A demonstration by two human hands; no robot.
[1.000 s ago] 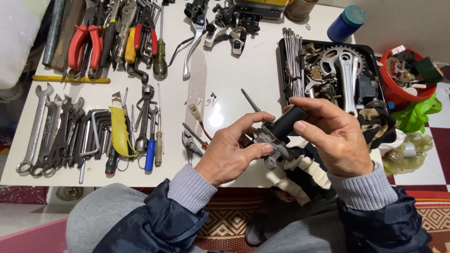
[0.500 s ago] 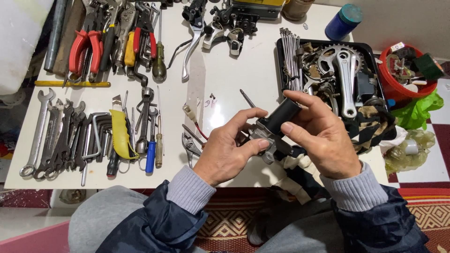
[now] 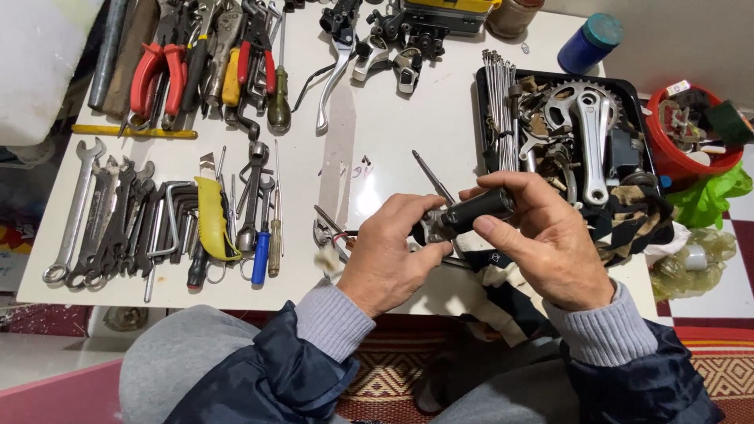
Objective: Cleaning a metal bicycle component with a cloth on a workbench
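Note:
Both hands hold one small bicycle part over the front edge of the white table (image 3: 393, 118). My right hand (image 3: 550, 243) wraps its black cylindrical grip (image 3: 481, 209). My left hand (image 3: 389, 255) pinches the grey metal end (image 3: 434, 228) of the same part with thumb and fingers. A thin screwdriver (image 3: 430, 174) lies on the table just behind the hands. A black and white cloth (image 3: 491, 283) lies under them.
Wrenches (image 3: 102, 220), hex keys, a yellow-handled cutter (image 3: 212, 216) and screwdrivers line the left. Red pliers (image 3: 157, 67) and brake levers (image 3: 338, 63) lie at the back. A black tray (image 3: 644, 157) with a crankset (image 3: 585, 126) and spokes sits right, beside a red bucket (image 3: 679, 161).
Both hands with the part have shifted slightly to the right and lower in view, and the grip's tilt has flattened a little. The tools on the table have not moved.

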